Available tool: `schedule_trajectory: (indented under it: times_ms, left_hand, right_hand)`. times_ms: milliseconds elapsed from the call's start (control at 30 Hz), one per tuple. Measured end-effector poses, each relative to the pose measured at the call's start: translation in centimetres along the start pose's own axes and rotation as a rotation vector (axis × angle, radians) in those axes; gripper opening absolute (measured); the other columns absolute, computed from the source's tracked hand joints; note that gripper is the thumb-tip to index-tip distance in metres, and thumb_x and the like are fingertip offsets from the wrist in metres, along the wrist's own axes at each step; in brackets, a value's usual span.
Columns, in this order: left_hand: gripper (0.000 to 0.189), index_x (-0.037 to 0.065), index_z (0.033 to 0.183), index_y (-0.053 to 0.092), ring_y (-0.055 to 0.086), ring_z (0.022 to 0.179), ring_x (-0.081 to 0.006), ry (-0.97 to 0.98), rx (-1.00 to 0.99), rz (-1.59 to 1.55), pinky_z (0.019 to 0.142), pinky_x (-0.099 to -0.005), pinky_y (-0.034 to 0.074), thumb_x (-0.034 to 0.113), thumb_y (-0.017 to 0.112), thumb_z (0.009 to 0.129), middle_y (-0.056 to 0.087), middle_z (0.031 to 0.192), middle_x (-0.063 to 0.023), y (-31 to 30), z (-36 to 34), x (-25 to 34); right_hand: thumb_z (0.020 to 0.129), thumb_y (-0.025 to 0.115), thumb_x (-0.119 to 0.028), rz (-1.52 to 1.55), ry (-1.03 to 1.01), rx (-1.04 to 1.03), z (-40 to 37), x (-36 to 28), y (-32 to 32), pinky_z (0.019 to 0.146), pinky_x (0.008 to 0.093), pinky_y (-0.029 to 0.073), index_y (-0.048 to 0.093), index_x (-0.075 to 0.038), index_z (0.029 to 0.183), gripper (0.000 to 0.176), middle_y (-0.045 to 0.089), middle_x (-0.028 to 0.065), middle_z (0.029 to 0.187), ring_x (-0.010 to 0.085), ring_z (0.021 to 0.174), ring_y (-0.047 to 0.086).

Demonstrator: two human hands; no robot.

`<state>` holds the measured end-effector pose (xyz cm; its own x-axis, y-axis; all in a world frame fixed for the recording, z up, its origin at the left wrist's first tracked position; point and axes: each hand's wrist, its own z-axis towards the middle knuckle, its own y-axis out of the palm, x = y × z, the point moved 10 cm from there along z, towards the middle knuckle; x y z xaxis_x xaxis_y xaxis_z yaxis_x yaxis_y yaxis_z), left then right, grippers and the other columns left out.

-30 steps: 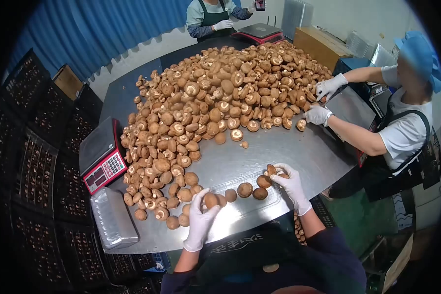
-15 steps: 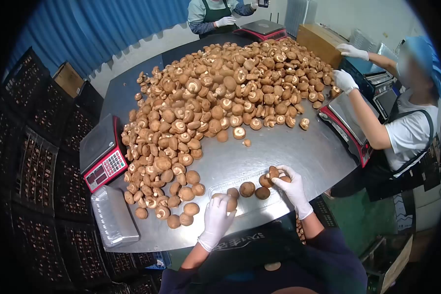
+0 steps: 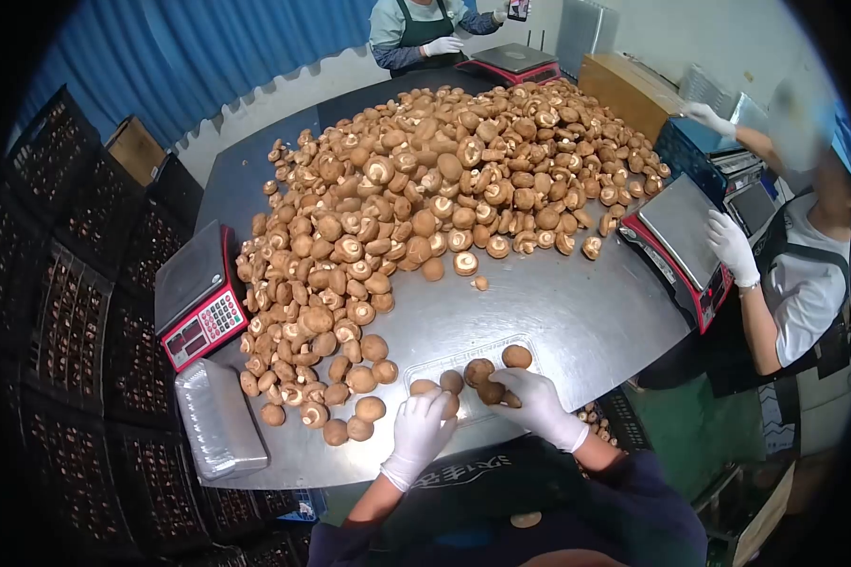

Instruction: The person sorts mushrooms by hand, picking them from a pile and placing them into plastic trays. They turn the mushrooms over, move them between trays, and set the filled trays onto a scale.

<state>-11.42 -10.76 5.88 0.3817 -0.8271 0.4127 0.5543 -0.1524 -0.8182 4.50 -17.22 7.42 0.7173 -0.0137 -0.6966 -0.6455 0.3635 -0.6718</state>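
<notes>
A clear plastic tray (image 3: 416,371) lies on the metal table near its front edge, with several brown mushrooms (image 3: 478,371) in it. My gloved left hand (image 3: 421,430) is at the tray's left end, its fingers closed around a mushroom (image 3: 447,404). My gloved right hand (image 3: 539,408) reaches over the tray's front side, fingertips closed on a mushroom (image 3: 511,398) beside others. One mushroom (image 3: 516,356) sits apart at the tray's right end. A large heap of mushrooms (image 3: 388,189) rises behind the tray.
A red scale (image 3: 203,321) and stacked clear trays (image 3: 219,420) stand at the left. Another scale (image 3: 676,236) is at the right, beside a co-worker's gloved hand (image 3: 731,248). A second co-worker (image 3: 425,33) stands at the far side. Dark crates (image 3: 76,331) line the left.
My right hand has moved left and down along the tray, and one mushroom now lies alone at the right end. The right co-worker's near hand has drawn back from the heap to the scale.
</notes>
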Motion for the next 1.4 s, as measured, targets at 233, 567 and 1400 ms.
schedule_trajectory:
  times_ms: [233, 567, 1400]
  left_hand:
    - [0.049, 0.006, 0.114, 0.059, 0.056, 0.088, -0.0298, -0.018, -0.068, -0.037, 0.075, -0.0387, 0.047, 0.020, 0.078, 0.070, 0.058, 0.106, -0.0098, 0.7, -0.3, -0.2]
    - [0.046, 0.004, 0.113, 0.060, 0.056, 0.090, -0.0312, -0.022, -0.067, -0.070, 0.077, -0.0402, 0.047, 0.021, 0.075, 0.073, 0.057, 0.108, -0.0121, 0.6, -0.4, 0.1]
    - [0.038, 0.005, 0.109, 0.064, 0.054, 0.108, -0.0319, 0.142, -0.087, -0.100, 0.093, -0.0441, 0.043, 0.018, 0.072, 0.075, 0.061, 0.112, -0.0096, 2.8, 0.9, 2.6]
  right_hand:
    - [0.066, 0.078, -0.015, -0.146, -0.184, -0.031, -0.3, -1.4, 1.8, 0.071, 0.0375, 0.054, 0.065, -0.008, 0.105, 0.042, 0.065, 0.0098, 0.099, 0.0296, 0.085, 0.065]
    - [0.074, 0.069, -0.014, -0.322, -0.266, -0.120, -1.6, -2.1, 4.5, 0.073, 0.0353, 0.052, 0.062, -0.008, 0.110, 0.037, 0.061, 0.0075, 0.105, 0.0249, 0.094, 0.062]
    - [0.068, 0.078, -0.001, 0.046, 0.172, 0.396, -3.0, 3.9, -4.4, 0.092, 0.0370, 0.045, 0.050, -0.004, 0.110, 0.050, 0.048, 0.0147, 0.111, 0.0294, 0.106, 0.053]
